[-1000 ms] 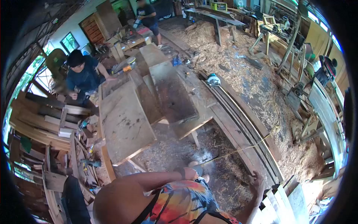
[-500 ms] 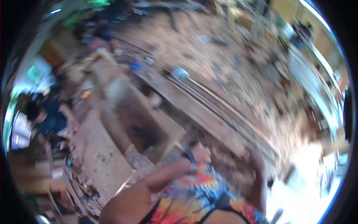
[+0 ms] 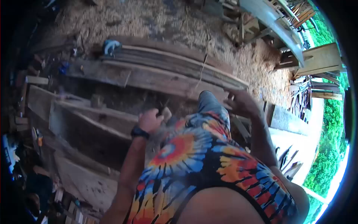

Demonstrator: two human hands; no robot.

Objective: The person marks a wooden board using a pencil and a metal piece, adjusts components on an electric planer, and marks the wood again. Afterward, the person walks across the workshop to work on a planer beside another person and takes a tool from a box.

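Observation:
My left hand, with a black watch on its wrist, is curled in front of my body, beside a wooden trough. A small pale wood piece shows just past its thumb; what the curled fingers hold, if anything, I cannot tell. Out to the other side, my right hand hangs with bent fingers apart and nothing visible in them. It overlaps the near end of a long plank in this view. One knee shows between my hands.
Stacked boards with a light blue object at one end lie ahead on ground strewn with wood shavings. A thin cord crosses them. A person is at the lower left. Cut timber lies at the right.
My view has swung, so the boards now run almost level across it and green foliage shows at the right. Both hands appear higher in the picture, my left one farther left.

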